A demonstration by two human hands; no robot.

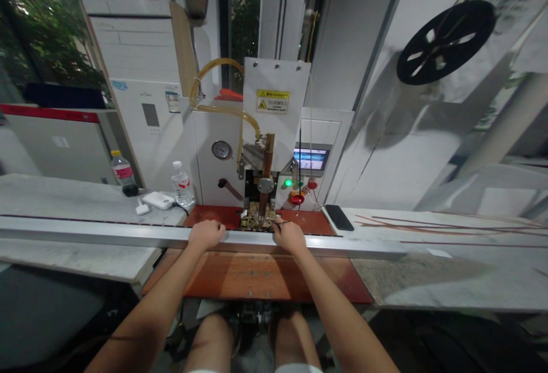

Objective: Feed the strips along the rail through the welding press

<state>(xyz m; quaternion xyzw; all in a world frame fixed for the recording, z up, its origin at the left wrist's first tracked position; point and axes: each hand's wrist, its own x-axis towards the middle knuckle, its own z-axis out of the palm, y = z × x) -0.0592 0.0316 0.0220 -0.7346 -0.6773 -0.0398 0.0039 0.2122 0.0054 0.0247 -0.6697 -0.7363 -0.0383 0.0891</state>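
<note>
Long bar (pixel 248 241): smooth metal with a satin sheen. Worktop (pixel 85 261): stone-like (faintly veined) and smooth. Water bottle (pixel 182 188): clear, glossy plastic. Reel (pixel 451 53): matt, apparently plastic.

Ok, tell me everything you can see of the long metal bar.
The long metal bar is straight, silver-grey and smooth-looking. It lies crosswise in front of the machine, over the reddish-brown board and left tabletop. Its left end runs out of view. The left hand and right hand lie over it; their exact grip is hidden.

A workshop, shown by the bench machine (pixel 274 124), its warning label (pixel 273 102) and dial gauge (pixel 221 150).
</note>
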